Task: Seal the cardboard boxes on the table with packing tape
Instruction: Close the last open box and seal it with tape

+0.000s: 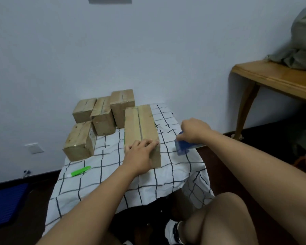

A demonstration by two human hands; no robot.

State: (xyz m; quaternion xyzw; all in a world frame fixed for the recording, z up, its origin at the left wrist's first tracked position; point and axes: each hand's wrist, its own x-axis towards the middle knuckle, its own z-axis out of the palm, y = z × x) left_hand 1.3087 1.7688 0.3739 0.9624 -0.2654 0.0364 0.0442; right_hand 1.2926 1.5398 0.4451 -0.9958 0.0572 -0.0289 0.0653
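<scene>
Five cardboard boxes are counted on the table (168, 175), which is covered by a white cloth with a dark grid. One long box (141, 128) is laid lengthwise near the middle, its top seam running away from the camera. Four smaller boxes are grouped to its left: a near-left box (79, 140) at the table's left edge, and three behind it in a row by the wall, namely a back-left box (83, 110), a back-middle box (102, 117) and a back-right box (122, 106). The back-right box is seen just beside the far end of the long box; contact cannot be told.

The left hand (140, 152) is laid flat on the near end of the long box, fingers nearly straight and pressed along the top edge. Nothing is gripped by it.

The right hand (193, 129) is held above the table's right edge, to the right of the long box and apart from it. Its fingers are curled down onto one blue tape dispenser (182, 145), which is gripped from above. The tape itself is too blurred to be made out.

One green marker-like item (80, 171) is seen lying on the cloth near the front left. One wooden side table (276, 76) is seen at the right with a grey-green bundle (304, 41) on it.
</scene>
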